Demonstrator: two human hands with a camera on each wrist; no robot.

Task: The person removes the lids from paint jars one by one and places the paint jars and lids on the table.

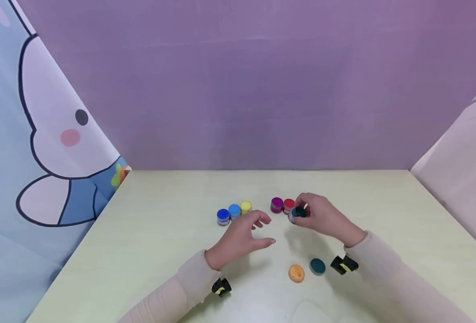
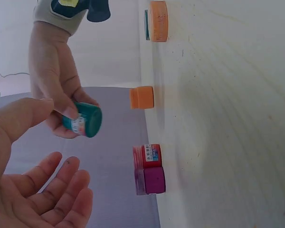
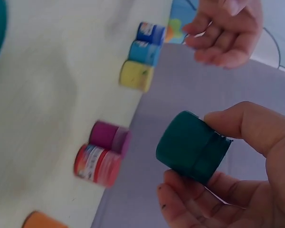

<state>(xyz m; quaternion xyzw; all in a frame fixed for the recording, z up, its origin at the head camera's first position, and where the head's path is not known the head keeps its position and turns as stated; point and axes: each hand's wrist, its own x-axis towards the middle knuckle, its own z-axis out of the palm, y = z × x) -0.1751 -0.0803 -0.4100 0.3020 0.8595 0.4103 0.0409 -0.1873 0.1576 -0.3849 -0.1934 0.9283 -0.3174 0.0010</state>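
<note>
My right hand (image 1: 322, 216) pinches a teal paint jar (image 3: 192, 147) between thumb and fingers, holding it above the table. A label shows on the jar's side in the left wrist view. Across from it, my left hand (image 1: 242, 237) hovers with thumb and fingers spread apart and holds nothing. A purple jar (image 1: 276, 205) and a red jar (image 1: 288, 205) stand side by side just beyond my right hand. In the left wrist view an orange jar (image 2: 142, 97) stands near them. Closer to me lie an orange lid (image 1: 296, 273) and a teal lid (image 1: 317, 267).
Beyond my left hand, a dark blue jar (image 1: 223, 217), a light blue jar (image 1: 234, 211) and a yellow jar (image 1: 246, 207) stand in a row. The pale table (image 1: 157, 233) ends at a purple backdrop (image 1: 238, 89). A printed cloth (image 1: 4, 251) hangs on the left.
</note>
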